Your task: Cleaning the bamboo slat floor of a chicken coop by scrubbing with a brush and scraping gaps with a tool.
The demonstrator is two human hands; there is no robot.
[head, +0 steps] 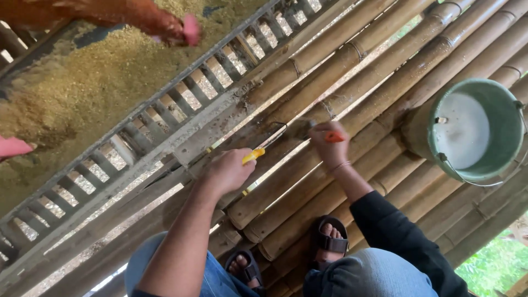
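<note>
My left hand (228,171) closed around yellow-handled tool (254,155), thin dark blade lying on bamboo floor (385,77). My right hand (329,147) pinching small orange piece (334,137) near blade tip. Tool likely light, stiff; handle safest hold, blade probably sharp. Green bucket (503,118) well apart, right. Hen (137,16) behind slatted rail (165,124).

Crouched on bamboo poles (385,82): left hand (228,170) gripping yellow-handled tool (254,155), right hand (329,146) pinching orange handle (334,137). Green bucket (511,126) nearby.
</note>
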